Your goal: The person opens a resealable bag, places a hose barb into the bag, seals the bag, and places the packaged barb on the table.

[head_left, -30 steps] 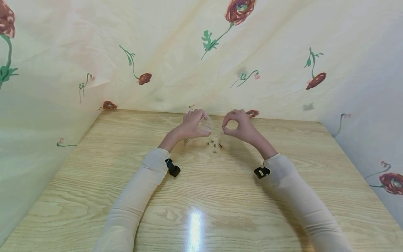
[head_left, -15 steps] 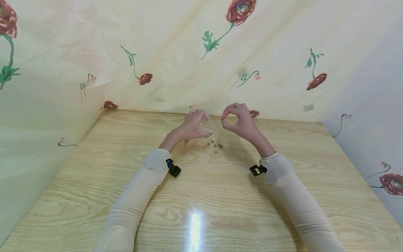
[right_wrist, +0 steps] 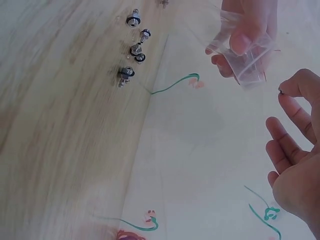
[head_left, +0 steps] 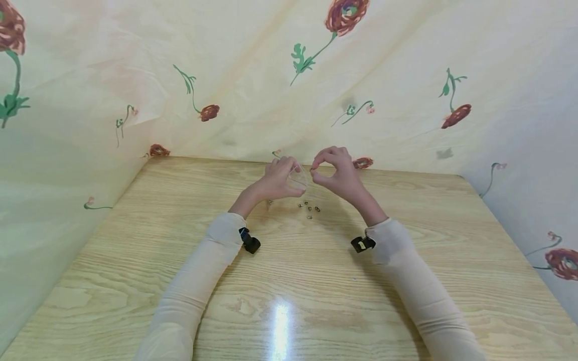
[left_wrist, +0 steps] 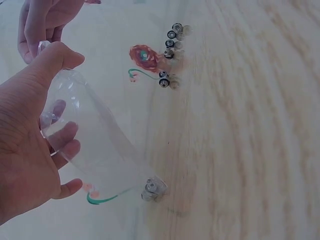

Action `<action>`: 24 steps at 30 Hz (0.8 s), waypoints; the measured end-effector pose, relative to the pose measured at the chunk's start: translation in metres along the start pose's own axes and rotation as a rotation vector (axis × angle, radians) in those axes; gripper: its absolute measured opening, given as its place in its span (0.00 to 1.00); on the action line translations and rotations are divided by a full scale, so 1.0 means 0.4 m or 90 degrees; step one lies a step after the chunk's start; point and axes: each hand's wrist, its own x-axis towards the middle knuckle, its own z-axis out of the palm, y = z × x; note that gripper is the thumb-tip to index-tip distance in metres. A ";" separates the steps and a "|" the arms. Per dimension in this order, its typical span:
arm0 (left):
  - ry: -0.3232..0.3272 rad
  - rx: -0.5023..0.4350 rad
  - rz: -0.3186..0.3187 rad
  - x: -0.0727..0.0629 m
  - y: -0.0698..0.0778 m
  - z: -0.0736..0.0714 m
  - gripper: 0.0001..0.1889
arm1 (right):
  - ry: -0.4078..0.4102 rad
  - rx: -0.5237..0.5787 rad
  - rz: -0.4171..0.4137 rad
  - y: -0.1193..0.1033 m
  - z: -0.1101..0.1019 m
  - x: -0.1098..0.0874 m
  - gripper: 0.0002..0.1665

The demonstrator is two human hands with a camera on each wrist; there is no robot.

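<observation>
My left hand (head_left: 276,180) holds a clear plastic bag (left_wrist: 95,125) by its mouth, which is spread between thumb and fingers. In the left wrist view, a few small metal fittings (left_wrist: 152,189) show through the film at the bag's lower corner. My right hand (head_left: 345,179), just right of the bag's mouth, pinches a tiny dark piece (right_wrist: 281,92) between thumb and index finger; most of it is hidden by the fingertips. Below the hands, several silvery fittings with black rings (right_wrist: 133,19) lie loose on the table.
The wood-grain table (head_left: 226,296) reaches back to a cream curtain (head_left: 253,65) printed with flowers, which also hangs along both sides. Black wrist cameras (head_left: 363,244) are strapped at both sleeves. A bright reflection lies on the table's front part.
My right hand has risen slightly and moved left, bringing its pinched piece close to the bag's mouth. The left hand and the bag have stayed nearly still.
</observation>
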 end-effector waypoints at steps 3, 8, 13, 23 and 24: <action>0.001 -0.002 0.002 -0.002 0.002 -0.001 0.25 | -0.004 0.003 0.011 0.002 0.008 0.000 0.03; 0.008 0.002 0.008 -0.004 0.006 -0.004 0.25 | -0.006 0.005 0.020 -0.001 0.021 0.001 0.04; 0.007 0.000 0.011 -0.003 0.004 -0.003 0.26 | -0.009 0.008 0.014 -0.004 0.032 0.004 0.04; 0.004 -0.004 0.017 0.000 -0.003 -0.005 0.26 | -0.019 0.014 -0.009 -0.010 0.042 0.007 0.03; 0.004 -0.004 0.018 0.000 -0.003 -0.005 0.26 | -0.021 0.014 -0.008 -0.011 0.042 0.006 0.03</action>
